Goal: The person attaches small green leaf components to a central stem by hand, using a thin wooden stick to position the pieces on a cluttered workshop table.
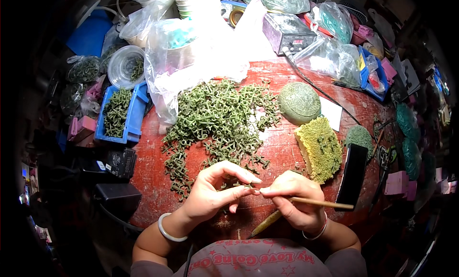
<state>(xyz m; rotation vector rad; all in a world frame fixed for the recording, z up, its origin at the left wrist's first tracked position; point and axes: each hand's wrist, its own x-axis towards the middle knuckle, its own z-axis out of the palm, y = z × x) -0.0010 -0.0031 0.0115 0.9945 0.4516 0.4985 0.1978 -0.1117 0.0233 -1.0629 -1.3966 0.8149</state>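
At the lower centre of the frame, the left hand has thumb and forefinger closed on a small green piece, while the right hand is clamped around a thin wooden stick that points out to the right. Between the fingertips things are tiny, so whether the right fingers touch the piece I cannot tell. Many similar pieces lie in a loose green pile at mid-frame on the red table, with a yellow spongy block to its right. Such a piece should be very light, probably springy, its thin curled ends apt to snag or break; a gentle pinch at the middle would suit. The stick looks light and stiff, best held near its tip.
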